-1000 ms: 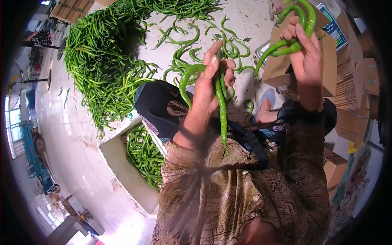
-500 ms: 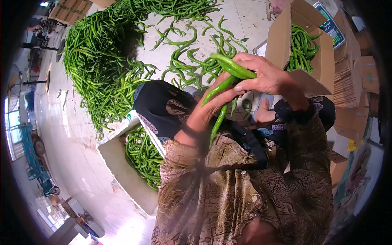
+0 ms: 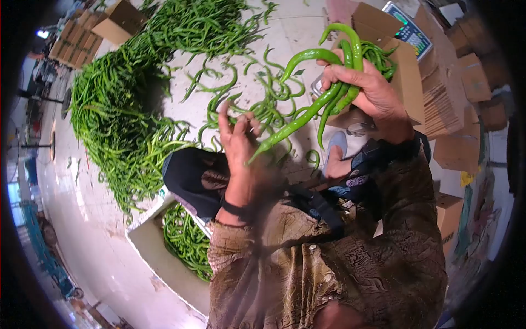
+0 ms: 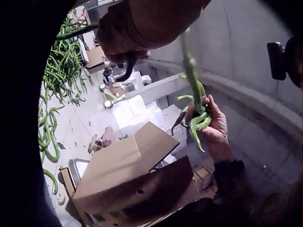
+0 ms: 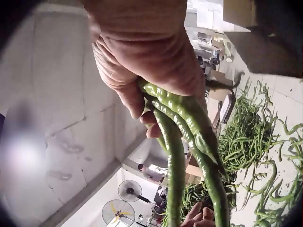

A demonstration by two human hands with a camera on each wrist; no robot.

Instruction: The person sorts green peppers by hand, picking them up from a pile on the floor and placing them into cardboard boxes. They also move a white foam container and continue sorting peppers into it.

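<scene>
Several long green chili peppers (image 3: 307,118) are in my right hand (image 3: 378,93), its fingers curled round their middles. One long pepper slants down-left from that bunch and overlaps my left hand (image 3: 238,142) in the head view. Some of my left fingers stick up, others bend. In the left wrist view my left hand (image 4: 128,33) has a dark chili pepper (image 4: 127,67) curving out below its fingers; the palm side is hidden in the head view. The right wrist view shows glossy peppers (image 5: 176,161) hanging from my right hand (image 5: 147,56).
Chili peppers are heaped (image 3: 115,104) on the floor, with loose ones in front. At right stands an open cardboard box (image 3: 408,82) with peppers inside, beside a scale (image 3: 408,33) and flattened cardboard (image 3: 438,104). A white foam box (image 3: 145,247) with peppers stands by my left knee.
My hands came together, then parted. The long straight pepper from my left hand is now in my right hand's bunch. The left hand has moved left, and the head view has shifted slightly.
</scene>
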